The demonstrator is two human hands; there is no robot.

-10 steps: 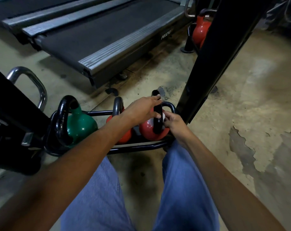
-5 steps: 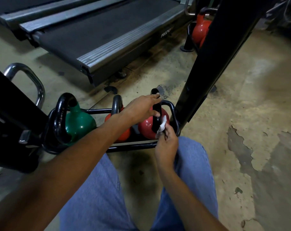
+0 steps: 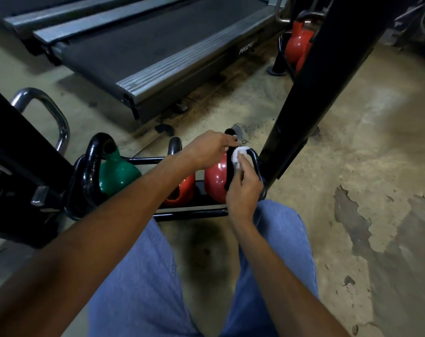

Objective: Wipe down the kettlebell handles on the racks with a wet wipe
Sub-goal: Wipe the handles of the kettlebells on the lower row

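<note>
Three kettlebells sit in a low black rack (image 3: 192,214) on the floor: a green kettlebell (image 3: 118,175) at the left, an orange-red kettlebell (image 3: 182,190) in the middle, a red kettlebell (image 3: 216,180) at the right. My left hand (image 3: 206,152) grips the top of the red kettlebell's black handle (image 3: 229,176). My right hand (image 3: 243,188) pinches a white wet wipe (image 3: 238,156) and holds it against the upper part of that handle.
A slanted black frame post (image 3: 308,93) rises just right of the rack. A treadmill (image 3: 145,47) lies behind. More red kettlebells (image 3: 297,45) sit far back by the post. A chrome handle (image 3: 48,110) sticks up at the left. Cracked concrete floor spreads to the right.
My right hand came round from the far right side of the red kettlebell to its near side, then slid the wipe from the handle's lower part up toward the top. My left hand kept its grip.
</note>
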